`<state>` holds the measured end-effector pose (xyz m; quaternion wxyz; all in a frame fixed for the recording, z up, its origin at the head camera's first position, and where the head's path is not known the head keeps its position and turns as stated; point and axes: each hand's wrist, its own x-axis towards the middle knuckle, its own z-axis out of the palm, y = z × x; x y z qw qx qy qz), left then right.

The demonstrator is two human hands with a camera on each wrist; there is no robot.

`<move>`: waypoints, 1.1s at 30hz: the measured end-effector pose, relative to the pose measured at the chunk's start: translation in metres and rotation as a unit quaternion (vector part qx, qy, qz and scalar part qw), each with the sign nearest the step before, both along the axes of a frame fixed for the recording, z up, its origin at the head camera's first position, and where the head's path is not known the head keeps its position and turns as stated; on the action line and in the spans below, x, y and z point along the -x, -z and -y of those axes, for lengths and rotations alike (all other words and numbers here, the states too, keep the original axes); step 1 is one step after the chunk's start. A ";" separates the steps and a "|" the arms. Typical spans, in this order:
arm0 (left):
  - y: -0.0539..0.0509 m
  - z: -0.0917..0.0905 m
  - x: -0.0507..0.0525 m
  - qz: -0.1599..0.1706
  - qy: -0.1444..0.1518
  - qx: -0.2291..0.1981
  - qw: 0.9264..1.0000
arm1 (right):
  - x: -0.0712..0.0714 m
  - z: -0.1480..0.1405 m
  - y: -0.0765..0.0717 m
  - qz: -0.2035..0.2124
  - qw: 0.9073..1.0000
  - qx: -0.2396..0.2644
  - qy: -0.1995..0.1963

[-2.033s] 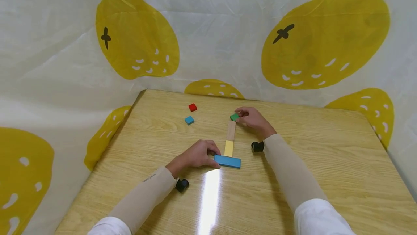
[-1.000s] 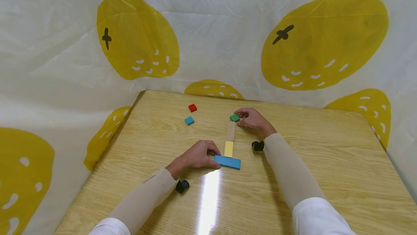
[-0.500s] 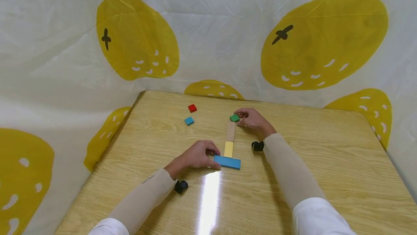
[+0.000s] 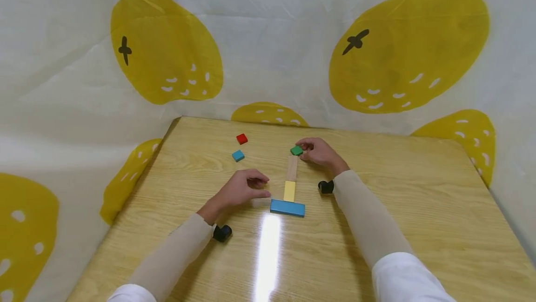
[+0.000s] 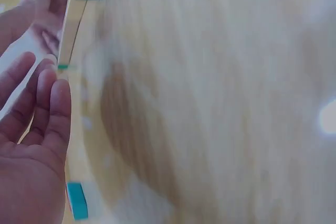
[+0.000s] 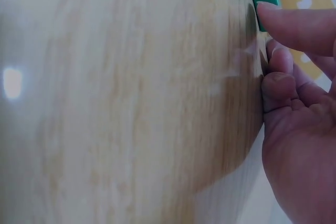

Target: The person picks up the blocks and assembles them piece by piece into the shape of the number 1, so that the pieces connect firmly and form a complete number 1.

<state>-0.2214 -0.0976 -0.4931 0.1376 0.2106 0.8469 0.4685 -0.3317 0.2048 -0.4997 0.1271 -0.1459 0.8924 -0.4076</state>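
Observation:
On the wooden table, a long blue block (image 4: 287, 208) lies crosswise. From it a yellow block (image 4: 289, 191) and a plain wood block (image 4: 292, 168) run away in a line, with a small green square block (image 4: 296, 150) at the far end. My right hand (image 4: 320, 152) pinches the green block between thumb and forefinger; in the right wrist view the thumb touches the green block (image 6: 265, 3). My left hand (image 4: 239, 190) hovers left of the yellow and blue blocks, fingers loosely extended and holding nothing. The left wrist view shows the palm (image 5: 31, 171) bare.
A red square block (image 4: 242, 138) and a small blue square block (image 4: 238, 155) lie at the back left of the table (image 4: 356, 246). A white curtain with yellow fruit prints (image 4: 276, 60) hangs around the table's far and side edges. Black wrist cameras (image 4: 222, 233) sit under both wrists.
My left hand has let go of the long blue block's left end and moved left and slightly away. My right hand stays at the green block. The view has shifted slightly.

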 end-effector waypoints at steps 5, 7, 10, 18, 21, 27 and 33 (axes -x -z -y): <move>-0.003 0.017 0.011 0.002 -0.042 -0.005 0.999 | 0.000 0.003 0.000 0.002 1.000 0.004 0.004; -0.002 0.023 0.015 0.002 -0.058 -0.007 0.998 | -0.001 0.003 -0.001 0.006 1.000 0.005 0.007; -0.004 0.032 0.022 0.001 -0.077 -0.008 0.997 | -0.001 0.002 -0.001 0.010 1.000 0.005 0.012; -0.007 0.053 0.035 -0.009 -0.109 -0.025 0.994 | -0.001 0.002 -0.001 0.010 1.000 0.005 0.009; -0.007 0.059 0.038 -0.012 -0.120 -0.023 0.992 | -0.001 0.002 -0.001 0.009 1.000 0.007 0.009; -0.007 0.070 0.047 -0.001 -0.153 -0.035 0.988 | 0.000 0.001 0.000 0.001 1.000 -0.001 0.007; -0.003 0.078 0.056 -0.009 -0.179 -0.019 0.984 | -0.001 0.002 0.002 0.000 1.000 0.007 0.014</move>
